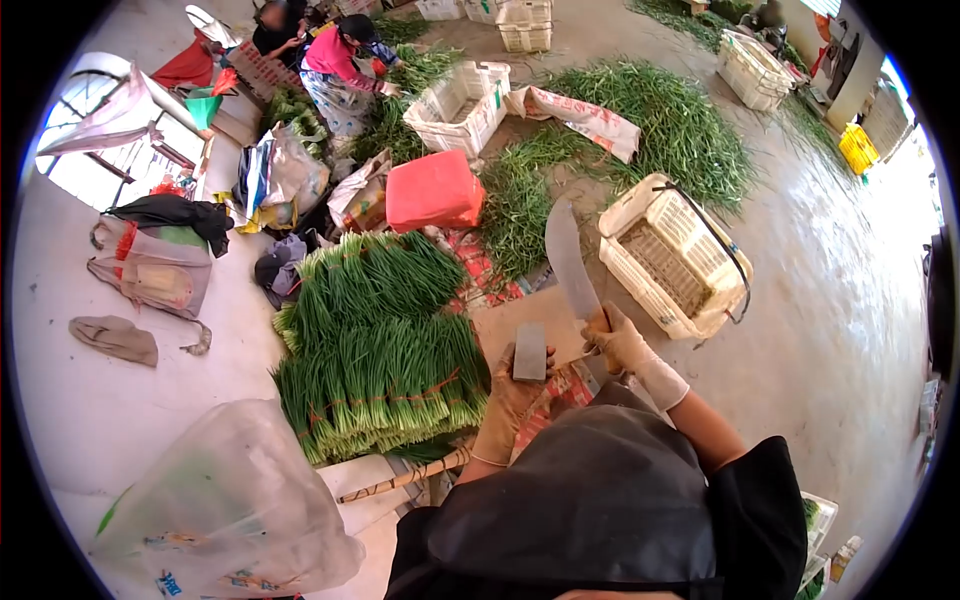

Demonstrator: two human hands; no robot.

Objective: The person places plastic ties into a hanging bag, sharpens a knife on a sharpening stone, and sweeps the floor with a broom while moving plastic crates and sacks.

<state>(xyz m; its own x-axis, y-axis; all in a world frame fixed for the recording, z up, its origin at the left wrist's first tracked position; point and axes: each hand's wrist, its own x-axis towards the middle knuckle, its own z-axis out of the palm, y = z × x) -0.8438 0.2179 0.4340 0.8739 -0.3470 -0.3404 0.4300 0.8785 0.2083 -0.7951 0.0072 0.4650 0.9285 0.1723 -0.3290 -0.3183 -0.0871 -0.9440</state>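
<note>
My right hand (625, 345), in a pale glove, is closed round the wooden handle of a large knife (567, 255). The broad blade points up and away from me. In a brown, stained glove, my left hand (508, 400) grips a grey rectangular sharpening stone (530, 351), held upright. Blade and stone are apart. Beneath and beyond them lies a tan board (495, 322). Left of my left hand, bundles of green garlic chives (385, 375) are stacked in rows, tied with reddish bands, their pale ends toward me.
A cream plastic crate (660, 295) with a black strap stands right of the knife. Beyond are a red-covered block (432, 190), a white crate (460, 105) and loose greens (660, 125). A person in a pink top (340, 65) works at the back left. A clear plastic bag (235, 500) bulges at lower left.
</note>
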